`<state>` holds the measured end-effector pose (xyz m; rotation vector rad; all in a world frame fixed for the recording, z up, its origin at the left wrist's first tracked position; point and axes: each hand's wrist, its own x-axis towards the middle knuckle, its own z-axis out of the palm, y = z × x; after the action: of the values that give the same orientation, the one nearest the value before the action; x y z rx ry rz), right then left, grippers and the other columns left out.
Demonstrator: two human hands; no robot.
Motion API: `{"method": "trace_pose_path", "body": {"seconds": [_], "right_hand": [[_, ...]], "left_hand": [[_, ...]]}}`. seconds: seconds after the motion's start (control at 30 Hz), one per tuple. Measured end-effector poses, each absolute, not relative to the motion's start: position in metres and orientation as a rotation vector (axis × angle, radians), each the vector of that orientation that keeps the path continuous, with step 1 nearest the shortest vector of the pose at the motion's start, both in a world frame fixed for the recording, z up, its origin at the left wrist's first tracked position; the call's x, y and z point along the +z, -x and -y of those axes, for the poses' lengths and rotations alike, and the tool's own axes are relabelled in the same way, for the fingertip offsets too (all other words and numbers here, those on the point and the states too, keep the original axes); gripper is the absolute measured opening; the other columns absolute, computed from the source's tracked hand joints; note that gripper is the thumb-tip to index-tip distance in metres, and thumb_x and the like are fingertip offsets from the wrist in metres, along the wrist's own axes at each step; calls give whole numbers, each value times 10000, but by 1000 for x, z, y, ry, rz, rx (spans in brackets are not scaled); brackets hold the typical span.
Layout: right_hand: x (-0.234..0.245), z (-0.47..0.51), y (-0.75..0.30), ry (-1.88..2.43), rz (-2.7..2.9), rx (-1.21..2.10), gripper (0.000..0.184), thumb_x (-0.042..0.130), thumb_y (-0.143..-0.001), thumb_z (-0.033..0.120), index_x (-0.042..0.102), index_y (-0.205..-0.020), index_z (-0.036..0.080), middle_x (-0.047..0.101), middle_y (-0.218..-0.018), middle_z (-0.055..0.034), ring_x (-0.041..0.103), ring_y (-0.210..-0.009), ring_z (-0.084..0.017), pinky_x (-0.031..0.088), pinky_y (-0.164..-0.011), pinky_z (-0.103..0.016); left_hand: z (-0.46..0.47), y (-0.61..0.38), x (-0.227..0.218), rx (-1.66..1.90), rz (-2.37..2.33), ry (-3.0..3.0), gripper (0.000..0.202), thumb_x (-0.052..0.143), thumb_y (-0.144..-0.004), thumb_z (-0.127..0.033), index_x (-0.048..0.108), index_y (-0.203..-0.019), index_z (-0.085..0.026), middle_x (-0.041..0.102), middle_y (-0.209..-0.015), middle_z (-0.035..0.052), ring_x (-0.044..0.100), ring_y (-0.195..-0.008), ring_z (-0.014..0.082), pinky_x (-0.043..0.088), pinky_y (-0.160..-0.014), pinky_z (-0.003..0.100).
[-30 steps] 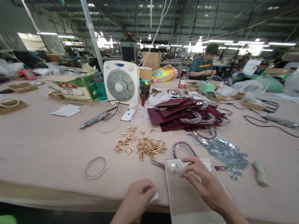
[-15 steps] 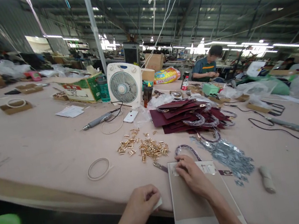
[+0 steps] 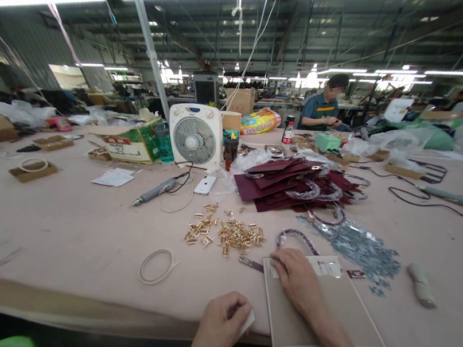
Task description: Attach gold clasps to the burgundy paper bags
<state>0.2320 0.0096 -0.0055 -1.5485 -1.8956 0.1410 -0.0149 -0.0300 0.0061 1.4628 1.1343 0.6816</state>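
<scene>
My left hand (image 3: pixel 227 325) is closed, pinching a small flat white piece (image 3: pixel 247 323) just off the table's front edge. My right hand (image 3: pixel 298 280) rests on a beige bag panel (image 3: pixel 344 319), its fingers bent together at the panel's upper left corner; whatever lies under the fingertips is hidden. Behind the panel curves a purple handle (image 3: pixel 295 232) in clear wrap. A strap end with a metal fitting (image 3: pixel 251 263) sticks out on the left, and a dark red tab (image 3: pixel 355 274) on the right. Clear film (image 3: pixel 330 267) covers slots at the panel's top.
Gold-coloured fittings (image 3: pixel 241 236) lie in a heap ahead, left of many grey metal plates (image 3: pixel 367 252). Dark red bag pieces (image 3: pixel 276 181) are stacked behind. A fan (image 3: pixel 195 135), a phone (image 3: pixel 205 185), an electric screwdriver (image 3: pixel 154 192) and a tape ring (image 3: pixel 156 267) are around. One person (image 3: pixel 320 108) sits across.
The view has shifted slightly, so the table things sit a little lower and to the right. My right fingers have drawn together at the panel's corner; my left hand keeps its pinch.
</scene>
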Motion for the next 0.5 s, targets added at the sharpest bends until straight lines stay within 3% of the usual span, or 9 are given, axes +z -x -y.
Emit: {"method": "trace_pose_path", "body": {"seconds": [0.1, 0.17, 0.3, 0.37, 0.5], "right_hand": [[-12, -11, -227, 1568, 1807, 43, 233, 522, -1045, 305, 737, -1102, 236, 755, -1065, -98, 656, -1066, -297, 496, -990, -475], [-15, -10, -227, 1571, 1761, 26, 259, 508, -1051, 321, 736, -1128, 224, 756, -1073, -104, 659, -1067, -292, 496, -1001, -470], [-15, -7, -229, 1551, 1679, 79, 307, 501, -1051, 371, 708, -1208, 208, 745, -1163, -114, 658, -1120, -285, 496, -1035, -471], [-14, -4, -229, 1533, 1623, 130, 333, 494, -1050, 409, 694, -1223, 207, 732, -1213, -119, 654, -1155, -282, 498, -1050, -471], [-15, 4, -231, 1535, 1615, 183, 381, 485, -1036, 484, 683, -1225, 219, 727, -1236, -108, 656, -1174, -283, 493, -1073, -482]], "left_hand": [[36, 19, 5, 810, -1131, -1525, 343, 563, -973, -461, 724, -864, -178, 703, -828, 35, 642, -818, 194, 485, -736, 267], [41, 28, 2, 929, -1145, -1550, 359, 570, -971, -493, 747, -893, -191, 740, -1044, 88, 675, -1001, 237, 525, -854, 294], [49, 73, -13, 1171, -1371, -1520, 375, 624, -926, -557, 777, -906, -215, 663, -1375, 128, 638, -1244, 300, 552, -992, 350], [47, 108, -21, 1310, -1569, -1463, 388, 659, -885, -591, 785, -926, -226, 646, -1408, 103, 634, -1258, 305, 567, -1007, 363], [37, 181, -30, 1484, -2012, -1270, 466, 661, -838, -642, 787, -968, -213, 615, -1436, 88, 726, -1036, 257, 634, -897, 363]]}}
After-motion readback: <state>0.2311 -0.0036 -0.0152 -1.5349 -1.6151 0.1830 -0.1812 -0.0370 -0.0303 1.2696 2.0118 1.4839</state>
